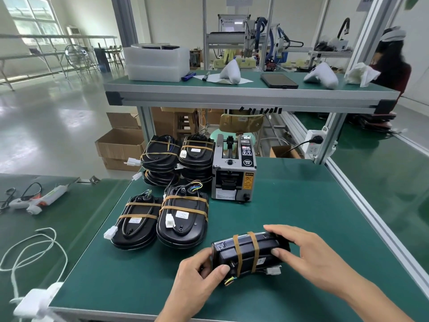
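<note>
I hold a black lamp unit (pixel 246 253) on its edge above the green table (pixel 301 217); two tan tape bands wrap it and a white connector hangs at its near side. My left hand (pixel 197 275) grips its left end, fingers curled round it. My right hand (pixel 308 254) grips its right end, thumb on the near face and fingers over the top. Two more taped black units (pixel 183 217) lie flat to the left, side by side. Stacks of the same units (pixel 178 156) stand behind them.
A grey tape dispenser (pixel 233 169) stands mid-table behind the units. A glue gun (pixel 37 201) and white cord (pixel 34 249) lie on the left bench. The upper shelf (pixel 232 98) carries foam trays, a phone and white parts. Cardboard boxes (pixel 120 145) sit on the floor. A person sits at far right.
</note>
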Tool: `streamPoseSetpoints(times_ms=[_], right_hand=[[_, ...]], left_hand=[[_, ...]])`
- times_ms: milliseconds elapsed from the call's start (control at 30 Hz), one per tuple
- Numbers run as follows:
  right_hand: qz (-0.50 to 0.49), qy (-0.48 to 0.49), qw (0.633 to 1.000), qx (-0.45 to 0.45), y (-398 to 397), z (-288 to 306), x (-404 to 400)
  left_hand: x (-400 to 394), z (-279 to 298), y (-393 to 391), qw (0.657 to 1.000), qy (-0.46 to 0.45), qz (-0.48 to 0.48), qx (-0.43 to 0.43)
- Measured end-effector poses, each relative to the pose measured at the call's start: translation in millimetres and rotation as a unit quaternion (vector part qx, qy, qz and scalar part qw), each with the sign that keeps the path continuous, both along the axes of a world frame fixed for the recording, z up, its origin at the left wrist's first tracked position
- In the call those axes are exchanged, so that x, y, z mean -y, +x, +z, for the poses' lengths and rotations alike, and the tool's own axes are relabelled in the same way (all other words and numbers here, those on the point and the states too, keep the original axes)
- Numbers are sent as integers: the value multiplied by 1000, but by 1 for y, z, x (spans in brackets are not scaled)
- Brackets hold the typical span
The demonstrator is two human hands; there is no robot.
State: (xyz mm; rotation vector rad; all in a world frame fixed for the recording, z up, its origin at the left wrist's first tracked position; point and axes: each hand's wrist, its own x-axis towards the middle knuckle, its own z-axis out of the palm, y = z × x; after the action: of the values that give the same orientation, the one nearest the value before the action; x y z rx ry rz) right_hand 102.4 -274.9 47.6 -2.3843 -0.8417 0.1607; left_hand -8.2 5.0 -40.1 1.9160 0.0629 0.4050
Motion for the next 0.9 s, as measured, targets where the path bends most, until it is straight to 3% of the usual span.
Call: streamPoseSetpoints(times_ms=[467, 600, 767, 900], right_hand=[[-4, -1, 999, -48, 4, 17, -8], [-36, 78, 994, -63, 8, 35, -33], [-133, 211, 958, -139, 38, 46, -100], [-251, 272, 895, -249, 79, 39, -153]], left_hand=[[2, 9, -3, 1000, -9, 4, 5], [2, 8, -2, 1000, -17, 1, 5], [1, 8, -1, 1000, -8, 1, 1], [1, 8, 0, 1000, -12, 0, -5]])
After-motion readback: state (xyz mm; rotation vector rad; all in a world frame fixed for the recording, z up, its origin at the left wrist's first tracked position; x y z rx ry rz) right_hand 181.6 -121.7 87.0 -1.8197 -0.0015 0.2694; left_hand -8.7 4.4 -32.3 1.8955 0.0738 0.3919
